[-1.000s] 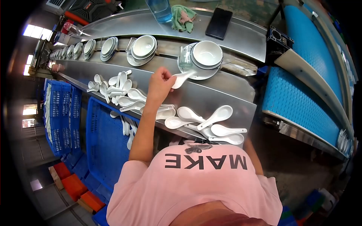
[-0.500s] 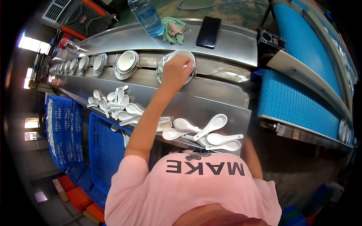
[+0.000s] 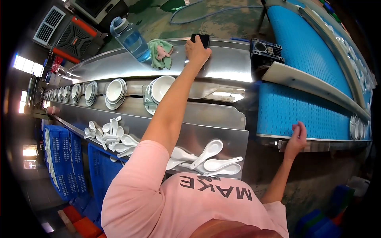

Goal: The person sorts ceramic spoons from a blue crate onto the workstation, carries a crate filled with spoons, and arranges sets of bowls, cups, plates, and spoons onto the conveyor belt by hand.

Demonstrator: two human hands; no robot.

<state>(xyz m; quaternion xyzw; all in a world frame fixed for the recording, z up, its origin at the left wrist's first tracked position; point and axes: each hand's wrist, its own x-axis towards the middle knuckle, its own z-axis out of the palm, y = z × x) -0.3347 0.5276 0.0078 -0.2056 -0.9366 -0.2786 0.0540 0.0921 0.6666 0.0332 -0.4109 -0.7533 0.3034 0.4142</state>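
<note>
My left hand reaches across the bench onto a black phone near the far edge. Its thumb and a finger are spread over the phone and the palm hides part of it; I see no grip around it. Beside the phone lies a crumpled green and pink cloth. Under my left forearm sits a white bowl on stacked dishes. My right hand hangs by the near edge of the blue conveyor belt, fingers loosely bent and apart, nothing visible in them.
A blue water bottle leans left of the cloth. Further bowl stacks line the channel to the left. White spoons lie on the near ledge, with blue crates at the left. A motor stands by the belt.
My left hand has left the bowl and moved out to the phone. My right hand has come into sight beside the belt. The whole view has shifted.
</note>
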